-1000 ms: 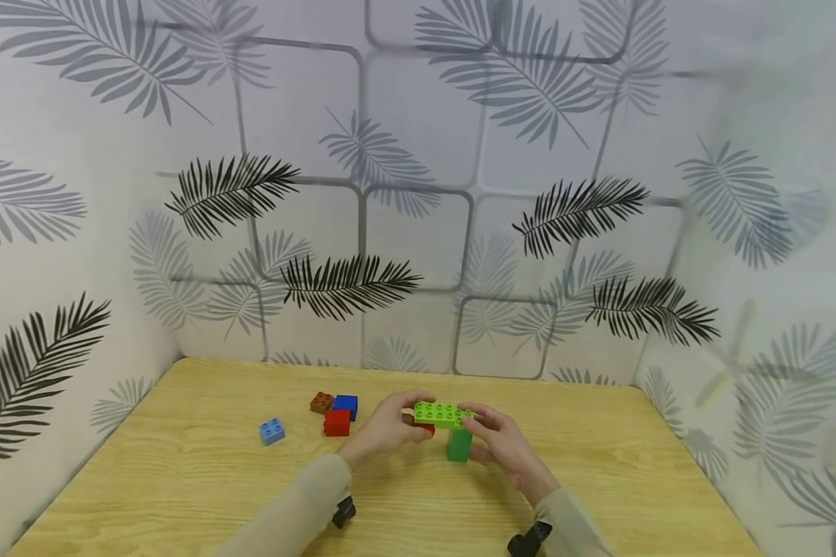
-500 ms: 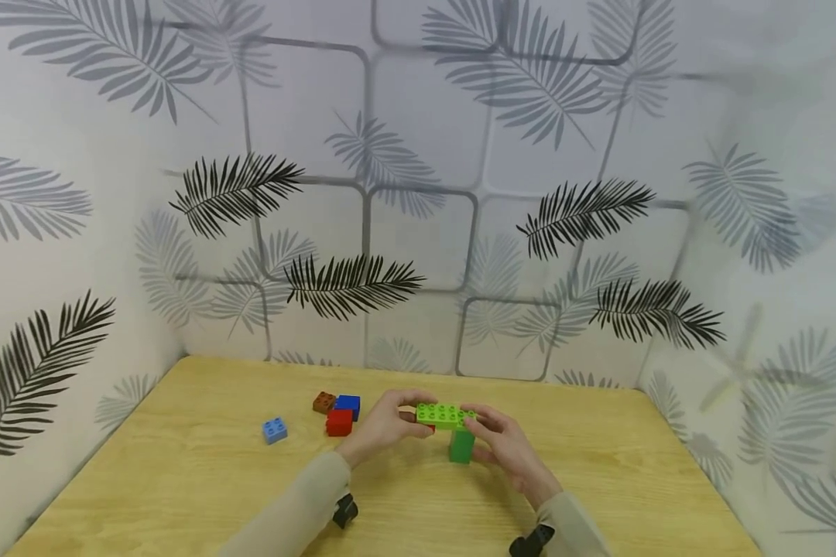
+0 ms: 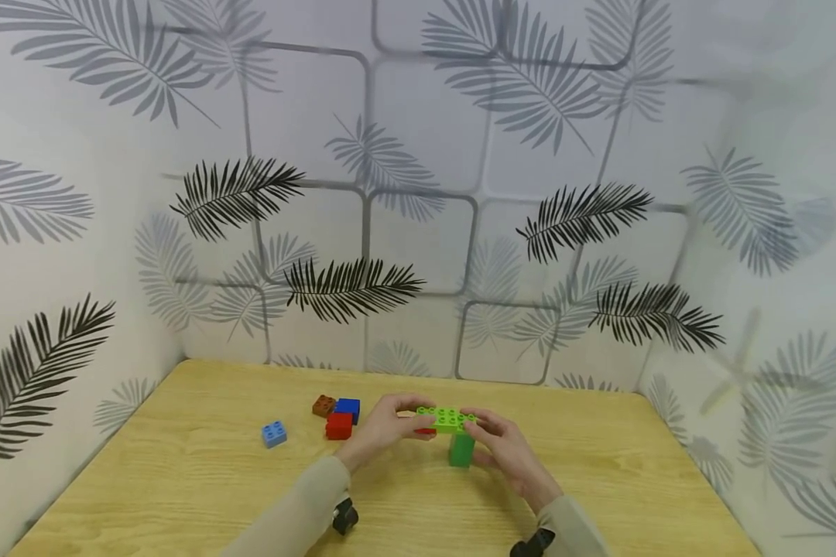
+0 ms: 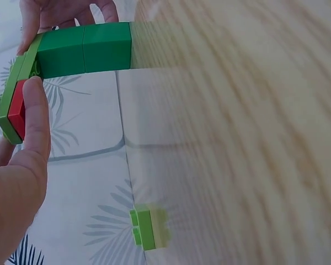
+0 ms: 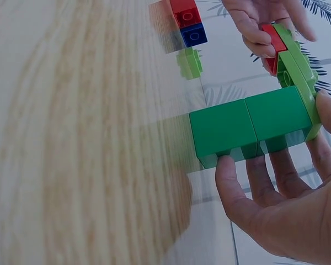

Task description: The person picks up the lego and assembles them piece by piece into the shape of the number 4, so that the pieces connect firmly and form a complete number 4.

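A long light green toy brick [image 3: 449, 418] lies across the top of two stacked dark green bricks [image 3: 462, 450], which stand on the table. Under its left end sits a red brick [image 5: 273, 47], mostly covered by fingers in the head view. My left hand [image 3: 385, 427] pinches that end, with digits above the light green brick and below the red one. With my right hand [image 3: 505, 450] I hold the dark green stack from the right, fingers along its side. The right thumb touches the light green brick's right end.
Left of the hands on the wooden table [image 3: 202, 480] are a second red brick [image 3: 339, 426], a dark blue brick [image 3: 348, 410], a brown brick [image 3: 323, 404] and a light blue brick [image 3: 274, 434]. A small light green brick [image 4: 145, 229] shows in both wrist views. A patterned wall [image 3: 418, 333] stands behind.
The left thumb has moved up from the front onto the left studs of the light green brick. My right hand and the dark green stack have hardly moved.
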`<state>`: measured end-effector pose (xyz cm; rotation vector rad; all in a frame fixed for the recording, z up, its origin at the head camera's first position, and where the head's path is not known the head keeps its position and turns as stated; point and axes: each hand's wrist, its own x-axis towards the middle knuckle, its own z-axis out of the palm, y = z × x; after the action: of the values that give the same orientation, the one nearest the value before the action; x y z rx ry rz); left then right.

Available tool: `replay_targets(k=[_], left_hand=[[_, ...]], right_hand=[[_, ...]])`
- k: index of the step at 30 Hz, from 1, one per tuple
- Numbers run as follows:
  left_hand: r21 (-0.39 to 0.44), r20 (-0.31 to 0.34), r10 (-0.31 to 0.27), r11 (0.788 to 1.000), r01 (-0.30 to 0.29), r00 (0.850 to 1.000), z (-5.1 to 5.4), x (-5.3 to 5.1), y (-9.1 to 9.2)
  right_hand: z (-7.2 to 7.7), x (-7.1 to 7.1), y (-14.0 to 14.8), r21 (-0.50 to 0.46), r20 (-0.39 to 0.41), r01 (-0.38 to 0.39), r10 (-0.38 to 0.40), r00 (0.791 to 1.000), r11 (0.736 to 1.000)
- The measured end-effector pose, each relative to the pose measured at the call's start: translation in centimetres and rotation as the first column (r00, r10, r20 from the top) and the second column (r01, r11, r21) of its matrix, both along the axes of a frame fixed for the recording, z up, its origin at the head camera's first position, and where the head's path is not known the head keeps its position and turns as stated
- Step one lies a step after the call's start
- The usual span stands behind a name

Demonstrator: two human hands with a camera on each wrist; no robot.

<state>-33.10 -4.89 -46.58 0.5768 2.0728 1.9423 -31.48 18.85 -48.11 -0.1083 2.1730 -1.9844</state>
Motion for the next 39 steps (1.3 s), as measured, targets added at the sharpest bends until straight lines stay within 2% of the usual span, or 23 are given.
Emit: replay_targets(k=[5, 13, 19, 23, 30, 39], left_hand=[[0.013, 0.012, 0.016, 1.0, -0.016, 1.0, 0.0, 0.0, -0.1], [0.016, 0.023, 0.048, 0.999, -0.049, 0.999, 0.0, -0.2, 0.1], [0.052, 0.082, 0.059, 0.997, -0.064, 0.995, -0.1, -0.3, 0.1], [0.092, 0.126, 0.039, 0.994, -0.051, 0.991, -0.2, -0.5, 0.1], [0.125, 0.246, -0.006, 0.992, -0.026, 0.969, 0.1, -1.1, -0.1], [0.115, 0.267, 0.011, 0.992, -0.044, 0.964, 0.7, -1.3, -0.1]], right_hand=[[-0.1, 0.0, -0.1, 0.009, 0.002, -0.007, 0.007, 1.0, 1.0], [0.1, 0.2, -0.4, 0.009, 0.01, 0.026, -0.026, 1.0, 1.0], [-0.1, 0.2, -0.3, 0.017, 0.011, 0.016, -0.016, 1.0, 1.0], [-0.2, 0.1, -0.3, 0.022, 0.008, 0.018, -0.018, 1.0, 1.0], [0.1, 0.1, -0.4, 0.019, 0.0, 0.014, -0.014, 1.0, 1.0], [0.2, 0.1, -0.3, 0.019, 0.001, 0.009, -0.009, 1.0, 1.0]])
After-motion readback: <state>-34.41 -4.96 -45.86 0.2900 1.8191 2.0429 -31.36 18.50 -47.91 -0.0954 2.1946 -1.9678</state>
